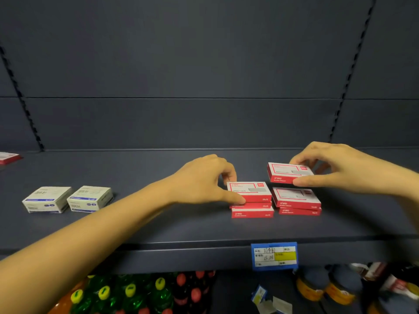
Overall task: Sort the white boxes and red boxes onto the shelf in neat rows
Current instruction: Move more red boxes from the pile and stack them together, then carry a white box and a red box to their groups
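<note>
Held red box (288, 172): in the right grip (335, 166), thumb along its front long edge, fingertips curled over the back edge, so it's grasping the box, which is approx level. In the view it sits just above & behind the right stack (297, 201); can't tell if it touches the shelf (204, 227) or is held clear.

Right stack = 2 red boxes, edges a bit offset. Just beside it, small gap btw them, is the left stack (251, 203) = 3 red boxes, bottom one poking out slightly toward the front. The left grip (204, 177) grasps the top box of that stack: thumb tip on its front left corner, fingers curled behind the far left corner.

Red boxes: flat rectangular card cartons, smooth, red sides, white-framed top panel w/ small grey patch & red corner logo. Print too small to read.

Well apart to the left are the left white box (46, 199) & right white box (90, 198), side by side, nearly touching. They're squarer & thicker, matte card w/ blue strips on the front. At the far left edge, near the back, is another red box (8, 157), cut off by the frame.

Shelf: dark grey-blue, smooth matte board; back panel same colour w/ slotted uprights. A blue price tag (274, 256) w/ yellow patch is on the front lip, below the stacks. On the lower level, all blurred: green bottles (127, 295) w/ yellow caps, dark bottles (190, 288) w/ red caps, jars (317, 288) w/ yellow bands.
</note>
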A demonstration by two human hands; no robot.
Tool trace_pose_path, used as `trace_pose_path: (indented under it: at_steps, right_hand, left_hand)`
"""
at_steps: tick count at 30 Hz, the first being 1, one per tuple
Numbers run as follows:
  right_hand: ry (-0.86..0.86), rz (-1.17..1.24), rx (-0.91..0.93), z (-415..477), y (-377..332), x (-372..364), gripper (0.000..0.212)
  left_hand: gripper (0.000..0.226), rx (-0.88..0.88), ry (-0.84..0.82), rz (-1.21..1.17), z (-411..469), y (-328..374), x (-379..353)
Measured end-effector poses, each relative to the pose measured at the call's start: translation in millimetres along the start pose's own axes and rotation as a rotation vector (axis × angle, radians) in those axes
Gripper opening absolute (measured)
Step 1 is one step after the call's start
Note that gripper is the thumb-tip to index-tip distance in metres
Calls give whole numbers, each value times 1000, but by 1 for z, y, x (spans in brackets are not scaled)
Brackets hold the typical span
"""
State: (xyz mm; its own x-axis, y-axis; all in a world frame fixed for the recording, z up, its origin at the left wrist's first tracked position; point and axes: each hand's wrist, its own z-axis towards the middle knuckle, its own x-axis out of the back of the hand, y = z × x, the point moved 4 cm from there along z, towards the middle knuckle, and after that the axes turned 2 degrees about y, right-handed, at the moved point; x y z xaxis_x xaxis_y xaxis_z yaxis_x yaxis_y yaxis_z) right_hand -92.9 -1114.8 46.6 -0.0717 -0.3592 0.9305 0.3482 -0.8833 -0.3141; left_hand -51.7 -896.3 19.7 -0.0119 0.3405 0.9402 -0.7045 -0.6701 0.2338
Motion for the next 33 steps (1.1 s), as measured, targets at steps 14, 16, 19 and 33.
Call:
trace_pose_path:
  at_steps: [14,16,19,33]
  right_hand:
    - [-59,-118,90,10,-7,4,57]
    - [-8,-87,151,24,-30,8,60]
    - [42,-107,257,54,-67,-1,47]
    - [12,-169,460,161,-228,-94,42]
  left_hand:
    - [36,82,229,-19,-18,-8,24]
    - [32,117,309,80,-29,-22,37]
    - [27,206,396,207,-53,-54,53]
    - [26,638,489,327,-225,-186,117]
